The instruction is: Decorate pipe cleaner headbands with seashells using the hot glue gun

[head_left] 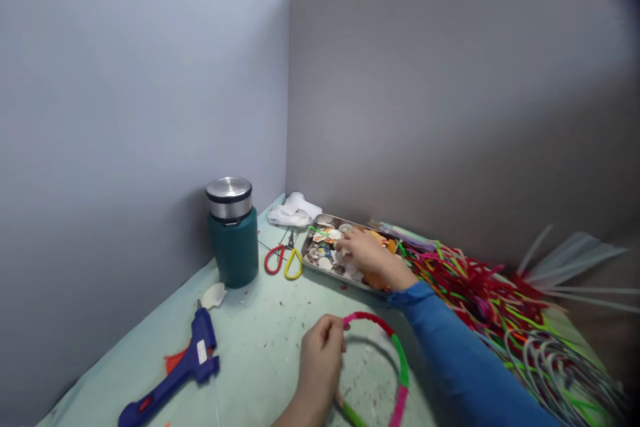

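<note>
My left hand (pixel 320 353) is closed on a multicoloured hoop (pixel 403 360), pinching it at its upper left. The hoop has fuzzy red, green and pink sections and is held just above the table, its lower part cut off by the frame's bottom edge. My right hand (pixel 367 251), in a blue sleeve, reaches into a metal tray (pixel 345 278) of small white, orange and mixed-colour pieces. Its fingers point down and curl together among the pieces; what lies between them, if anything, is hidden.
A blue glue gun (pixel 193 360) lies at left near a white oval piece (pixel 213 295). Behind are a green metal-lidded flask (pixel 234 247), red-and-yellow-handled scissors (pixel 293 264) and crumpled white plastic (pixel 293 212). Coloured pipe cleaners (pixel 470 293) heap at right. Grey partitions (pixel 425 100) enclose the table.
</note>
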The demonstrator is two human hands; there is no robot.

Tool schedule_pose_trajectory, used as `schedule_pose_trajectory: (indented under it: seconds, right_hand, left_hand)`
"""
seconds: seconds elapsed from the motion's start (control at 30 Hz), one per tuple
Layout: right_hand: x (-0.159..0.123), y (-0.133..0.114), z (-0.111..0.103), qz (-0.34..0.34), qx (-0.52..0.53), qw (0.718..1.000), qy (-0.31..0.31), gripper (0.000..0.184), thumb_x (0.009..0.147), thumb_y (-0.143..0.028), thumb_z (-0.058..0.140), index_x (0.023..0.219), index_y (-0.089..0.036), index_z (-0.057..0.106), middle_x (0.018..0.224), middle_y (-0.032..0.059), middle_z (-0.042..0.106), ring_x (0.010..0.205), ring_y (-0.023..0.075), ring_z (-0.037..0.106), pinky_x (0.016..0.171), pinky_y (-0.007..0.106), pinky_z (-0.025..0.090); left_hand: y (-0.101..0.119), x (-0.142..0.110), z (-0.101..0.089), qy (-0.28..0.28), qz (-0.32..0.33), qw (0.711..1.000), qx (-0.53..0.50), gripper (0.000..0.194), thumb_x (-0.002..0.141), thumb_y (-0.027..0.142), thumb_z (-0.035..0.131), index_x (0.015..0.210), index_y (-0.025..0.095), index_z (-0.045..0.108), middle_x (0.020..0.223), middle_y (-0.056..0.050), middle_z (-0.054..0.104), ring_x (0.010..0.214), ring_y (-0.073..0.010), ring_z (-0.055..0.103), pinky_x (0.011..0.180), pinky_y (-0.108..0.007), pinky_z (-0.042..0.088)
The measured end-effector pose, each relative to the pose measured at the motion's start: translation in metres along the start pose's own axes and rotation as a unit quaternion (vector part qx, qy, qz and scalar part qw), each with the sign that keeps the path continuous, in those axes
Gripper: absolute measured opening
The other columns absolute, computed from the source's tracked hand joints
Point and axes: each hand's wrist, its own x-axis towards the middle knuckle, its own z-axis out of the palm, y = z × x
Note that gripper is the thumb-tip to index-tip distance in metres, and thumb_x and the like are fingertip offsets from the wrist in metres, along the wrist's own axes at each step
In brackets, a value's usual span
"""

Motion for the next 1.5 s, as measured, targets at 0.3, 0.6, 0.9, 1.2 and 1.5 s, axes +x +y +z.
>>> schedule_pose_trajectory:
  seconds: [0.3, 0.6, 0.9, 1.2, 1.5]
  right_hand:
    - [-0.034, 0.027, -0.004, 0.19, -0.013, 0.981, 0.041, 0.024, 0.085, -0.022, 0.049, 0.088, -0.02, 0.072, 0.095, 0.0089, 0.071, 0.082, 0.0195, 0.063, 0.062, 0.025, 0.038]
    - [-0.051, 0.01, 0.01, 0.108, -0.033, 0.956, 0.271, 0.027, 0.087, -0.027, 0.046, 0.093, -0.02, 0.072, 0.098, 0.0084, 0.069, 0.085, 0.0224, 0.062, 0.062, 0.03, 0.044]
    - [-0.06, -0.009, 0.002, 0.071, 0.016, 0.953, 0.293, 0.027, 0.09, -0.029, 0.044, 0.097, -0.021, 0.069, 0.103, 0.0089, 0.068, 0.09, 0.0263, 0.064, 0.07, 0.036, 0.048]
    - [-0.071, -0.017, 0.011, 0.04, 0.037, 0.959, 0.279, 0.024, 0.088, -0.028, 0.046, 0.099, -0.024, 0.067, 0.101, 0.0063, 0.069, 0.085, 0.023, 0.065, 0.069, 0.032, 0.048]
    - [-0.074, -0.028, 0.011, 0.037, 0.045, 0.961, 0.269, 0.025, 0.089, -0.027, 0.045, 0.099, -0.023, 0.068, 0.097, 0.0077, 0.07, 0.083, 0.0215, 0.065, 0.069, 0.031, 0.048]
  left_hand:
    - [0.017, -0.021, -0.009, -0.057, 0.165, 0.92, 0.352, 0.028, 0.086, 0.028, 0.045, 0.08, 0.02, 0.071, 0.084, -0.008, 0.062, 0.077, -0.0202, 0.06, 0.068, -0.029, 0.04]
    - [0.031, -0.06, -0.086, 0.073, 0.37, 0.827, 0.418, 0.02, 0.087, 0.016, 0.047, 0.094, 0.019, 0.066, 0.085, -0.008, 0.063, 0.081, -0.0202, 0.058, 0.07, -0.031, 0.045]
    - [-0.002, -0.081, -0.221, 0.262, 0.316, 0.716, 0.565, 0.023, 0.085, 0.027, 0.058, 0.106, 0.019, 0.06, 0.1, -0.009, 0.062, 0.092, -0.0248, 0.057, 0.081, -0.041, 0.047]
    - [-0.023, -0.094, -0.243, 0.255, 0.363, 0.714, 0.542, 0.018, 0.085, 0.023, 0.058, 0.102, 0.019, 0.059, 0.101, -0.008, 0.066, 0.094, -0.0205, 0.064, 0.084, -0.033, 0.053]
    - [-0.033, -0.094, -0.257, 0.24, 0.439, 0.671, 0.547, 0.029, 0.079, 0.016, 0.067, 0.107, 0.021, 0.065, 0.106, -0.006, 0.071, 0.094, -0.0208, 0.068, 0.088, -0.033, 0.054]
